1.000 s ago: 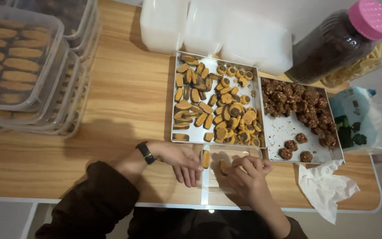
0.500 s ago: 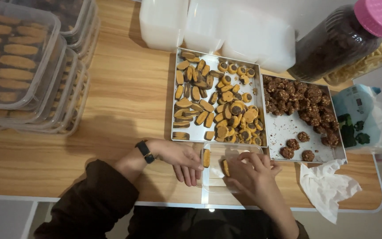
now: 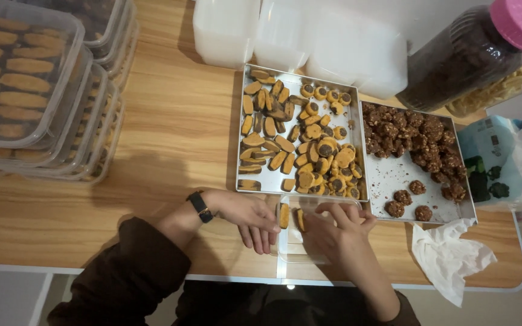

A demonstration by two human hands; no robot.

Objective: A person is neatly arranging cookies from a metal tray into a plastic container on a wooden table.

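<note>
Now both hands (image 3: 297, 226) curl fingers over clear box (image 3: 291, 253) w/ cookies (image 3: 284, 215).

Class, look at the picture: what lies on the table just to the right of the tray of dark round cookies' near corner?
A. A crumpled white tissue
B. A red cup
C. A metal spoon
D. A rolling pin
A: a crumpled white tissue lies at the table edge, below the dark cookie tray.

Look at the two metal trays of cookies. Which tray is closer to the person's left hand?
The tray of orange cookies, not the dark-cookie tray farther right; its near corner lies just above the left hand.
</note>
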